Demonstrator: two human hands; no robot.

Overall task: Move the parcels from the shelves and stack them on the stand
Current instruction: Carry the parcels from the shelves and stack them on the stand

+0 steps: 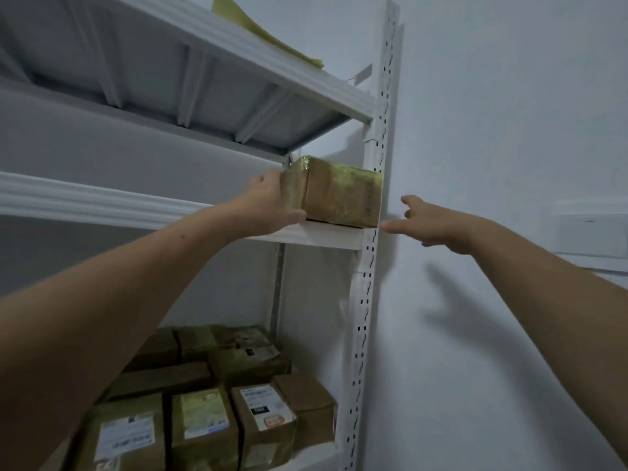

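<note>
A brown taped parcel (339,193) sits at the right end of the middle shelf (102,205), against the white upright post (373,212). My left hand (272,205) grips the parcel's left end, thumb under its front lower corner. My right hand (431,226) is in the air to the right of the post, fingers spread, holding nothing and apart from the parcel. Several more brown parcels (210,396), some with white labels, are packed on the lower shelf.
The upper shelf (238,59) hangs close above the parcel and carries a yellow-green sheet (258,32). A white wall (509,130) runs along the right. A pale fitting (591,232) is on that wall at right.
</note>
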